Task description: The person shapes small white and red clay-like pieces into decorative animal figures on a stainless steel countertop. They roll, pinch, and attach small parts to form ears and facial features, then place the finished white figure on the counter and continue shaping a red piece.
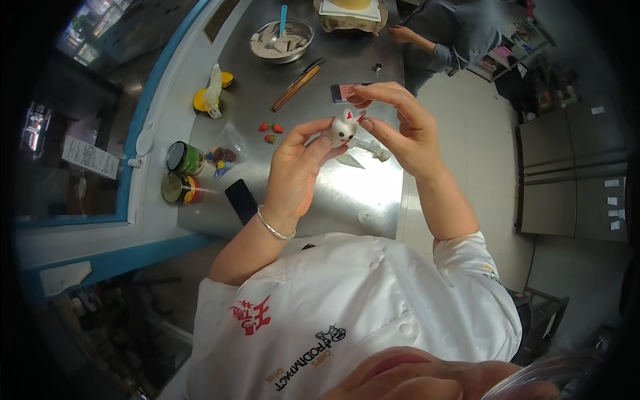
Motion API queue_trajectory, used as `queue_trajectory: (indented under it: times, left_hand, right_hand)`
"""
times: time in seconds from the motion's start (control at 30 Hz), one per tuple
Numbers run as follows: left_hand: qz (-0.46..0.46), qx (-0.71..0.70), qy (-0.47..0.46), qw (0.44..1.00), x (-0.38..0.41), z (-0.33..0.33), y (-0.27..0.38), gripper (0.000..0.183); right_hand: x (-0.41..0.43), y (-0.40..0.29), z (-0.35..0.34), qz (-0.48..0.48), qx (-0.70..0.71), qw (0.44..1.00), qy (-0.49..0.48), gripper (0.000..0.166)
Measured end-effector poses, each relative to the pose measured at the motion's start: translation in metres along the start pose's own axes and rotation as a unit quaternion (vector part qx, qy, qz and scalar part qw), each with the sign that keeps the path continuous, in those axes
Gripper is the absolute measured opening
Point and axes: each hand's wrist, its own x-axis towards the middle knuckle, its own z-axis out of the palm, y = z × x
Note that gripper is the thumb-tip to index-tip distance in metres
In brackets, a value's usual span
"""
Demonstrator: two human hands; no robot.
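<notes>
A small white rabbit figure with dark eyes, a red mouth and red inner ears is held up over the steel worktop. My left hand grips its body between thumb and fingers. At the ears, my right hand has its thumb touching or very close to the right ear, its index finger raised above; whether it pinches anything is unclear. Beneath the hands lie a pale pointed piece and a crumpled clear wrapper. Three strawberries sit left of the figure.
On the steel worktop are a metal bowl of pale paste with a blue-handled tool, wooden-handled tools, two cans, a plastic bag, and phones. A turntable stands at the far end; another person's hand is near it.
</notes>
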Motion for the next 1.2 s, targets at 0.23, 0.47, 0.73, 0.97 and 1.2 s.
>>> queue_trajectory:
  times: [0.23, 0.47, 0.73, 0.97, 1.2]
  left_hand:
    - [-0.002, -0.012, 0.0, 1.0, 0.003, 0.0, 0.001, 0.027]
    - [0.011, -0.022, 0.003, 1.0, 0.003, -0.003, -0.001, 0.028]
    - [-0.086, -0.124, -0.049, 0.987, 0.003, -0.008, 0.004, 0.031]
    - [-0.106, -0.141, -0.066, 0.982, 0.001, -0.006, 0.003, 0.03]
    - [-0.115, -0.133, -0.077, 0.982, 0.001, -0.006, 0.003, 0.031]
  right_hand:
    - [0.008, -0.004, 0.001, -0.023, -0.02, 0.999, 0.008, 0.036]
    - [0.009, -0.004, 0.001, 0.005, 0.014, 0.999, 0.033, 0.029]
    - [0.001, 0.009, -0.003, 0.218, 0.295, 0.93, 0.019, 0.025]
    - [-0.004, 0.007, 0.004, 0.213, 0.309, 0.927, -0.021, 0.019]
    - [-0.004, 0.006, 0.004, 0.212, 0.312, 0.925, -0.039, 0.014]
